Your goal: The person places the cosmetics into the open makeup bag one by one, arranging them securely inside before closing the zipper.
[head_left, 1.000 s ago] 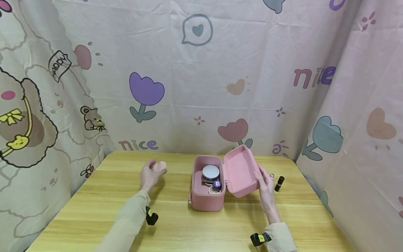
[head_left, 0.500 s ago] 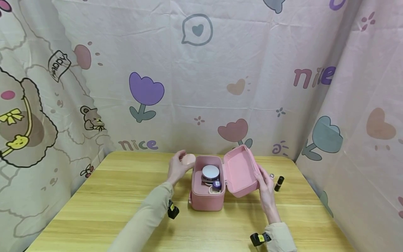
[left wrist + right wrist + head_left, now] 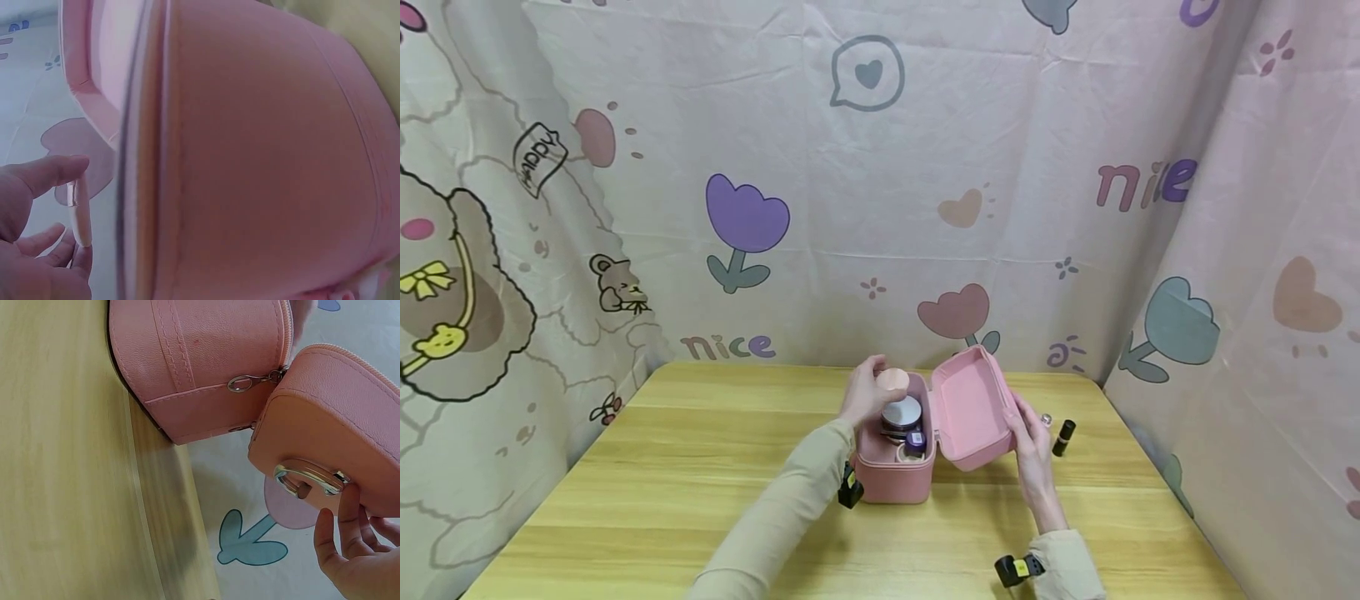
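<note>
Apparent loading: the left hand (image 3: 862, 393) pinched a pale disc (image 3: 893, 380) over the case (image 3: 892, 485), the right hand (image 3: 1034, 442) gripped its lid (image 3: 973, 404), and lowering seemed required next

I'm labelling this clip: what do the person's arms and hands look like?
Beige sleeves reach both wrists. The left hand and right hand wear no gloves. Each wrist carries a small, boxy black device with a yellow patch.

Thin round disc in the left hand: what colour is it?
The disc is pale peach; its face shows best in the head view.
</note>
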Motion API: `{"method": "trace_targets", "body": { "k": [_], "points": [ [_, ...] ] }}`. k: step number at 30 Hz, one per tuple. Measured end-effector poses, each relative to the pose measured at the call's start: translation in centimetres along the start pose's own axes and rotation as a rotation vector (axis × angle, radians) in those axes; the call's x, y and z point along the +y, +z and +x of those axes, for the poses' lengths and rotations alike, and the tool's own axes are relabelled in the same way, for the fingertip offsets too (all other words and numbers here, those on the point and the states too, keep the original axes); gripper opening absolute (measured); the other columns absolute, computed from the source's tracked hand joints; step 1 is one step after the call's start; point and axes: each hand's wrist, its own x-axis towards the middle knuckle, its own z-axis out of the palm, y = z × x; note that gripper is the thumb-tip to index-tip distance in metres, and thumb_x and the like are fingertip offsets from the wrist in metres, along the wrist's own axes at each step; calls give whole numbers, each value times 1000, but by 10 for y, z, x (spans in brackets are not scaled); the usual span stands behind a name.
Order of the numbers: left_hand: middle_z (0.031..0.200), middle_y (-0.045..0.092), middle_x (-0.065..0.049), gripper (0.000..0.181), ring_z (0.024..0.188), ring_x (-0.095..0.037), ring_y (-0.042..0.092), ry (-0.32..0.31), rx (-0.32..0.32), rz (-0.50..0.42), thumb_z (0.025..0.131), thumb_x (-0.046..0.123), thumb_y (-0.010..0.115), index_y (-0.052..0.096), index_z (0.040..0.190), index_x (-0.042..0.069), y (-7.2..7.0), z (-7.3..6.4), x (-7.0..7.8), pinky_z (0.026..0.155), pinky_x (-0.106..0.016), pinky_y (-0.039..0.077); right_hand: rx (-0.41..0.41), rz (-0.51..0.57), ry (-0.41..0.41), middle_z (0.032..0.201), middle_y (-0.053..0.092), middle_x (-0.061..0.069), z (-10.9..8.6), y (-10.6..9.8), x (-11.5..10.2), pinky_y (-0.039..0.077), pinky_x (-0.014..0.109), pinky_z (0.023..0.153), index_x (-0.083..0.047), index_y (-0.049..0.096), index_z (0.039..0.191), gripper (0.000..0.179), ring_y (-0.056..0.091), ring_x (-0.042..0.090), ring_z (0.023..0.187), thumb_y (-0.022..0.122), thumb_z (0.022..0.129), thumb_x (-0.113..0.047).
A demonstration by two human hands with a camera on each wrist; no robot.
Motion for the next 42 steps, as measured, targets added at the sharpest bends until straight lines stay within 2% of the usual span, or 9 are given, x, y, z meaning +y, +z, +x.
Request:
{"method": "trace_targets", "body": {
  "k": [4, 12, 17, 22, 25, 27, 31, 36, 42],
  "points": [
    [124, 68, -26, 70, 117, -39, 63, 11, -16, 21, 70, 7, 86, 56, 132, -9, 9, 3, 0, 106, -49, 49, -3, -1, 2, 149, 46, 18, 0, 1, 0, 50, 9, 93, -1, 39, 152, 49, 58, -3, 112, 44, 107, -20],
    [131, 62, -28, 75, 123, -42, 56, 0, -11, 13, 72, 8, 86, 51, 136, -10, 18, 0, -2, 112, -52, 44, -6, -7, 12, 149, 46, 16, -1, 2, -1, 49, 9, 94, -1, 38, 153, 50, 57, -3, 113, 44, 107, -21],
    [131, 61, -28, 67, 125, -42, 55, 1, 22, -21, 78, 9, 83, 52, 135, -9, 15, -1, -6, 112, -52, 43, -8, -2, 1, 150, 45, 20, -1, 1, 0, 49, 9, 93, -1, 38, 153, 50, 58, -2, 112, 44, 107, -21],
    [126, 66, -25, 55, 122, -40, 58, 26, 25, 22, 80, 7, 80, 59, 129, -7, 10, -2, -11, 111, -51, 44, -3, -2, 0, 151, 45, 20, -1, -1, 1, 49, 8, 94, -1, 38, 153, 50, 58, -3, 113, 44, 107, -20],
    [126, 65, -26, 52, 122, -42, 58, 40, 31, 12, 82, 6, 78, 59, 128, -7, 7, -2, -15, 110, -52, 44, 0, -2, 3, 151, 45, 20, -1, -1, 1, 49, 8, 94, -1, 38, 153, 51, 58, -4, 113, 44, 107, -21],
    [129, 62, -28, 51, 124, -43, 56, 31, 39, -17, 84, 7, 75, 58, 130, -8, 5, -2, -20, 111, -53, 43, -1, 2, 2, 152, 44, 20, -1, -1, 2, 49, 8, 94, -1, 38, 153, 51, 58, -4, 113, 44, 107, -21],
    [140, 53, -31, 50, 133, -46, 49, -36, 48, -82, 92, 12, 66, 54, 136, -7, 1, -2, -34, 116, -56, 38, 0, 4, -2, 152, 44, 21, 0, 0, 1, 48, 7, 95, 0, 38, 153, 51, 57, -4, 114, 45, 107, -21],
    [150, 45, -33, 49, 141, -49, 40, -95, -8, -115, 100, 15, 54, 46, 143, -8, -4, 0, -52, 120, -57, 34, 5, 6, -6, 152, 44, 22, 0, 1, 2, 49, 8, 94, 1, 38, 153, 51, 58, -4, 113, 45, 107, -20],
    [149, 43, -36, 47, 141, -49, 40, -98, -77, -149, 105, 10, 43, 40, 145, -14, -7, 1, -62, 120, -55, 35, 3, 15, -10, 152, 44, 23, 0, 1, 1, 49, 8, 95, 1, 38, 153, 51, 58, -3, 114, 45, 107, -19]
  ]
}}
